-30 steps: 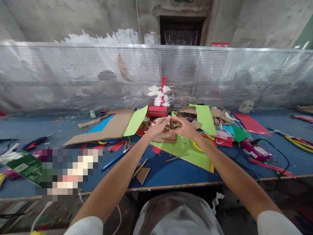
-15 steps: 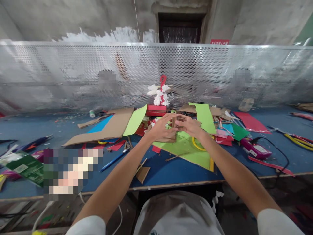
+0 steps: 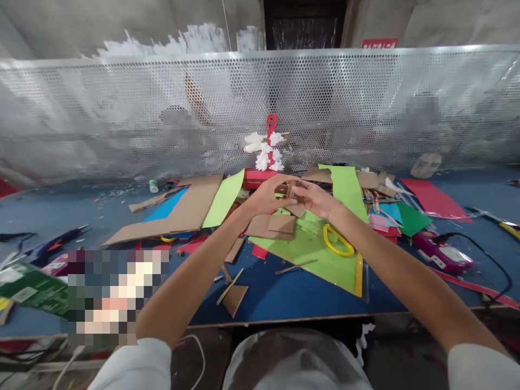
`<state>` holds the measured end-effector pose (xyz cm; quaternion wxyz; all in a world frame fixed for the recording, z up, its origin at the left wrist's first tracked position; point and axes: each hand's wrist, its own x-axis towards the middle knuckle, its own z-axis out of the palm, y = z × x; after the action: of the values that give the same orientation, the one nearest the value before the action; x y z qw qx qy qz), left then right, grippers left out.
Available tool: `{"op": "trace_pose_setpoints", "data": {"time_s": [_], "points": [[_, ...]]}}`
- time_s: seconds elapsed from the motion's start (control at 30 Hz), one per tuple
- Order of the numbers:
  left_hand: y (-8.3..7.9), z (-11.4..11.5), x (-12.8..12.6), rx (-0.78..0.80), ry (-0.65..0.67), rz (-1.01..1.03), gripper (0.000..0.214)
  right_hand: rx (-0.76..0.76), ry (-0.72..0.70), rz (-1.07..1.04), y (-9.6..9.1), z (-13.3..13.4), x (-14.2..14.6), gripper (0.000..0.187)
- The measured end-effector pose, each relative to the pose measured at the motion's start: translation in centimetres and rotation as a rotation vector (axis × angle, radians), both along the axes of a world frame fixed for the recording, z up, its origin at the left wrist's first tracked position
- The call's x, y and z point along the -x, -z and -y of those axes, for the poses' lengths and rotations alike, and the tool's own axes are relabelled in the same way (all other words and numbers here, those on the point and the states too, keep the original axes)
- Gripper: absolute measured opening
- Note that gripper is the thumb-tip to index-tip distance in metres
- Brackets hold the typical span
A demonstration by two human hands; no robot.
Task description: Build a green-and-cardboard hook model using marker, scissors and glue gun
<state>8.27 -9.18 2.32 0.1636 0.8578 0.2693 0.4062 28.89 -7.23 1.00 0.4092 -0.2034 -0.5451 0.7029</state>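
Observation:
My left hand [image 3: 271, 196] and my right hand [image 3: 317, 199] meet over the middle of the bench, fingers curved around a small brown cardboard piece [image 3: 291, 189]. Both grip it, and the fingers partly hide its shape. Below them, a flat folded piece of cardboard [image 3: 270, 225] lies on a light green sheet [image 3: 309, 265]. A yellow loop [image 3: 338, 244] rests on that sheet beside my right forearm. Just behind the hands stands a red base [image 3: 257, 177] with a curved red stem [image 3: 271, 124] and white flower-like clusters [image 3: 264, 157].
Large cardboard [image 3: 195, 203] and a green sheet [image 3: 222, 200] lie left of the hands. At right are red paper [image 3: 434, 197] and a purple corded device [image 3: 442, 254]. A perforated metal screen [image 3: 227, 97] backs the blue bench [image 3: 268, 300]. Cardboard scraps [image 3: 235, 299] lie near the front edge.
The view has shifted slightly. Both hands still hold the cardboard piece, slightly higher in view. The yellow loop shows more fully beside my right forearm; the blue pen-like tool is now hidden by my left arm.

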Motion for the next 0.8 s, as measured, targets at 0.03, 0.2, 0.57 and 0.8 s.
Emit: {"op": "trace_pose_setpoints", "data": {"time_s": [0.03, 0.2, 0.57, 0.8], "points": [[-0.3, -0.4, 0.0, -0.002, 0.003, 0.005, 0.059, -0.007, 0.011, 0.006, -0.3, -0.4, 0.0, 0.045], [-1.4, -1.6, 0.0, -0.058, -0.022, -0.012, 0.059, -0.037, 0.061, 0.023, -1.5, -1.8, 0.0, 0.045], [-0.1, -2.4, 0.6, 0.076, -0.078, -0.06, 0.059, 0.063, -0.004, 0.096, -0.1, -3.2, 0.4, 0.046], [-0.8, -1.9, 0.8, 0.282, -0.178, -0.074, 0.053, 0.124, -0.089, 0.236, -0.7, -3.3, -0.2, 0.062]]}}
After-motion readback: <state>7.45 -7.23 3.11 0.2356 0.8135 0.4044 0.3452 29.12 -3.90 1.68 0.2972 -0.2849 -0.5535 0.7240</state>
